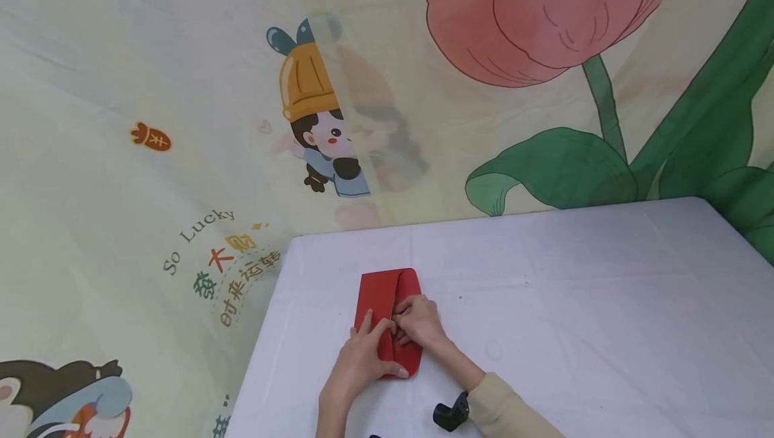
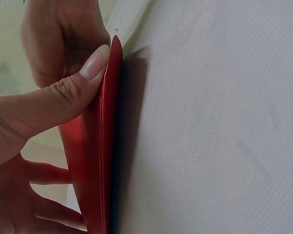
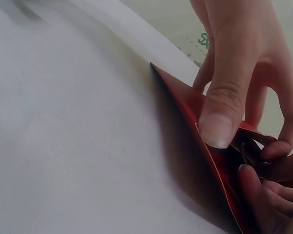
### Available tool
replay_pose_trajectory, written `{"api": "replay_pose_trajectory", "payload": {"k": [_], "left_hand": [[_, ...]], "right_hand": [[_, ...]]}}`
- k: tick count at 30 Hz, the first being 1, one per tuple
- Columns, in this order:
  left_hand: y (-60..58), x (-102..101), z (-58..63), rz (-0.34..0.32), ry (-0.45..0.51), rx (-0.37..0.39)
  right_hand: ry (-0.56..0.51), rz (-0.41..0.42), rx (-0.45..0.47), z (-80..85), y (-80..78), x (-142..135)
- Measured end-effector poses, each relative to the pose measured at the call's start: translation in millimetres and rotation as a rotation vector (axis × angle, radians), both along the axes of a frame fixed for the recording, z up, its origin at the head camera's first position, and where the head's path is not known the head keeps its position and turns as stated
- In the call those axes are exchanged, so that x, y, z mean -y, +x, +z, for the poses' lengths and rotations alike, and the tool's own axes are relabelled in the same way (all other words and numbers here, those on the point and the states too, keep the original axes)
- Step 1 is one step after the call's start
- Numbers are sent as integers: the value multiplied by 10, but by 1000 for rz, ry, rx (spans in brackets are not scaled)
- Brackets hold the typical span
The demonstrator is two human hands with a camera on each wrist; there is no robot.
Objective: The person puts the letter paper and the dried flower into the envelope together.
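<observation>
A red envelope (image 1: 375, 293) lies on the white-covered table, its flap side facing right. My left hand (image 1: 358, 365) holds it, thumb near the close end of the flap and the other fingers spread over the body. In the right wrist view the left index finger bends into the envelope's mouth. At that mouth my right hand (image 1: 421, 322) has its fingers curled, and its thumb and finger pinch a small dark object (image 3: 249, 152). Its kind cannot be made out, since the fingers and envelope partly cover it.
The white tablecloth (image 1: 574, 324) stretches to the right and behind the envelope. A black wrist device (image 1: 452, 414) sits by the right sleeve (image 1: 508, 408). Behind the table hangs a printed curtain (image 1: 211, 89) with a large flower and cartoon figures.
</observation>
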State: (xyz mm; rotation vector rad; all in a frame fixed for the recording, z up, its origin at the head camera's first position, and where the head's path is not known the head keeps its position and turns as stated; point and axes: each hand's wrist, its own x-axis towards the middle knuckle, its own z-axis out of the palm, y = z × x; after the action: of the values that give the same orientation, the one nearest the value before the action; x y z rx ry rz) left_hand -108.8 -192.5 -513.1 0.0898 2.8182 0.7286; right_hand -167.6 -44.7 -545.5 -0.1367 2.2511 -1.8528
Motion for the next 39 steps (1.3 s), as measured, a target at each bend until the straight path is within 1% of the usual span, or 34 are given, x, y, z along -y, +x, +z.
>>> {"api": "replay_pose_trajectory", "payload": {"k": [4,11,16,20,24,27,31,33,37,39], "left_hand": [[4,-3,1,2,-3,7],[6,-2,7,-2,-6,3],[2,6,-2,2,-2,11],[-1,8,-13,6,14,18],[-13,16,-24,5,15,20],[-17,19,-22,8,10,27],[-10,10,-4,7,7,35],[-3,3,3,5,7,34],[10,-4,12,6,11,38],[16,-5,20,7,12,40]], "right_hand": [[18,33,-25,-8,11,12],[21,66,-26,-4,15,1],[-3,65,-48,-45,-8,20],[1,55,-70,-76,-23,19],[8,66,-37,-48,-24,-4],[-5,102,-9,-5,-16,-29],[-22,164,-2,20,12,-66],[-62,193,38,18,28,-84],[-182,234,145,-1,36,-122],[-216,243,172,-6,39,-148]]}}
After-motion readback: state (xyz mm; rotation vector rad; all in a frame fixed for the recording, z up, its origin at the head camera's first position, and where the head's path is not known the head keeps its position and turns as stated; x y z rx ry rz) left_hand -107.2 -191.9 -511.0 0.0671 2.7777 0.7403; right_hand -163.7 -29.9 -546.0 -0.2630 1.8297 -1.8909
